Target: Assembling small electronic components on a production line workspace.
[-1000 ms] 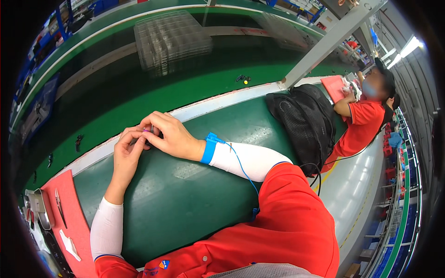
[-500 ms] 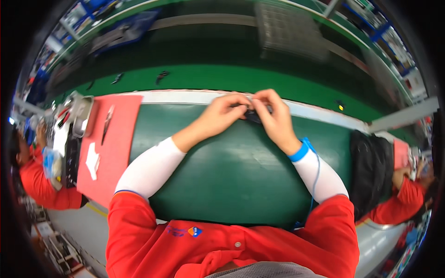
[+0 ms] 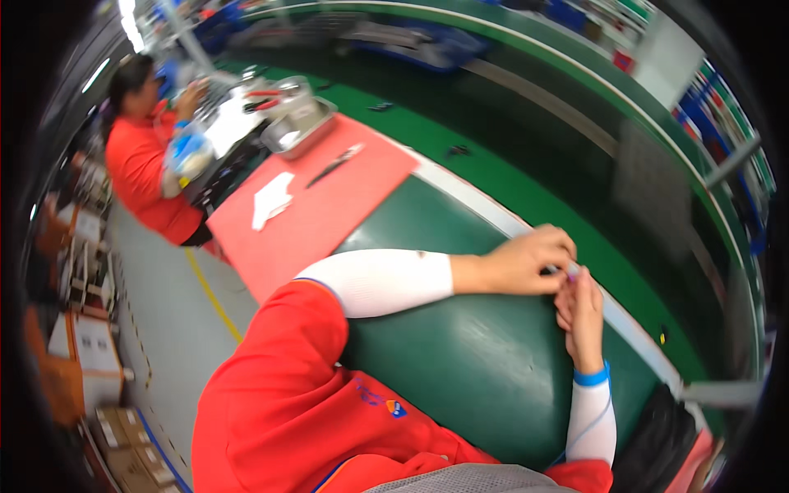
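My left hand [image 3: 530, 261] is at the far edge of the green work surface, its fingertips pinched together. My right hand [image 3: 583, 319] meets it there with curled fingers, thumb toward the left fingertips. Between the two sets of fingertips a tiny pale and purplish piece [image 3: 573, 270] shows; it is too small and blurred to name. Most of what the hands hold is hidden by the fingers. A blue wrist strap [image 3: 593, 377] with a cord circles my right wrist, and white sleeves cover both forearms.
A red mat [image 3: 362, 177] to the left bears a white cloth [image 3: 272, 200], dark tweezers-like tool [image 3: 333, 167] and metal tray [image 3: 304, 131]. A co-worker [image 3: 144, 168] sits beyond. Small dark parts [image 3: 458, 150] lie on the green conveyor belt [image 3: 501, 177]. A black bag [image 3: 657, 431] lies right.
The view has swung left, bringing the co-worker and red mat further in. My hands remain together; the dark piece seen between them earlier is now out of sight, and a small pale spot shows instead.
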Demonstrator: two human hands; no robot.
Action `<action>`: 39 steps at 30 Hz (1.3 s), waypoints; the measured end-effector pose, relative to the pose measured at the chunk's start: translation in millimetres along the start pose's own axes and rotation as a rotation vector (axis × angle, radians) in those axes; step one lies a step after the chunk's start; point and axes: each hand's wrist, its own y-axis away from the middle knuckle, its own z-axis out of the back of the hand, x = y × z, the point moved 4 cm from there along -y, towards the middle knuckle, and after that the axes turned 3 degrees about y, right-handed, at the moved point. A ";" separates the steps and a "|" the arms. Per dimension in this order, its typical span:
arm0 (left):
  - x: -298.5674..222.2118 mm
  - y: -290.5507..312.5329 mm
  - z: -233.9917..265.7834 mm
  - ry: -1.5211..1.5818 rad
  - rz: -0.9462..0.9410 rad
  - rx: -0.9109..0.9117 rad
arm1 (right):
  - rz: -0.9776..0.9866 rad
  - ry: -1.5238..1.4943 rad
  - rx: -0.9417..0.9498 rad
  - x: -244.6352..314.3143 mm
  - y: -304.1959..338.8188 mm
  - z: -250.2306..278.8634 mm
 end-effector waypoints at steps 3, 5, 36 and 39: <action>-16.4 5.8 3.8 -0.096 -0.105 0.022 | -0.051 -0.020 0.106 -5.2 1.4 -8.7; -16.0 7.5 -0.3 -0.106 -0.104 -0.004 | 0.008 0.008 0.025 -6.0 -1.0 -3.2; -21.6 5.0 -3.4 -0.307 -0.288 0.061 | 0.124 0.004 0.070 -5.4 2.8 7.1; -17.2 9.2 -6.2 -0.306 -0.237 0.054 | 0.281 0.220 -0.014 -2.4 4.9 -0.1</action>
